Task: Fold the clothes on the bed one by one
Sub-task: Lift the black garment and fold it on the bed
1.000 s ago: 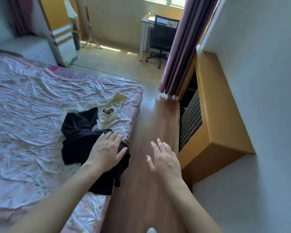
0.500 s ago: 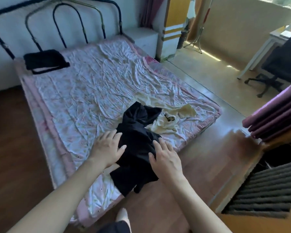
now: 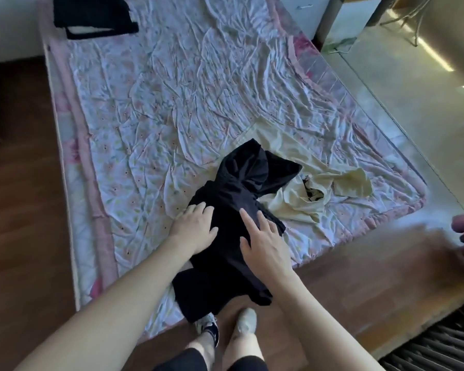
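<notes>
Looking down from the head camera, we see a black garment (image 3: 225,236) crumpled at the lower centre of the frame, lying on the near corner of the bed (image 3: 172,103) with its lower part hanging over the mattress edge toward the wooden floor (image 3: 19,236). Our left hand (image 3: 196,226) rests flat on the garment's left edge, fingers straight and slightly spread, partly on the floral sheet. Our right hand (image 3: 263,236) lies just beside it on the black cloth, fingers straight and fanned apart, pointing toward the upper left. Neither hand pinches or grips the fabric; both press on it with open palms.

Partly under the upper end of the black garment, to its right, lies a cream garment (image 3: 300,180), rumpled and spread toward the right edge of the bed. At the upper left of the frame, at the far end of the bed, sits another dark item (image 3: 91,17), well apart from the hands; we cannot tell whether it is folded.

At the bottom centre we see two feet in light shoes (image 3: 245,321) on the floor, just beside the hanging cloth.
</notes>
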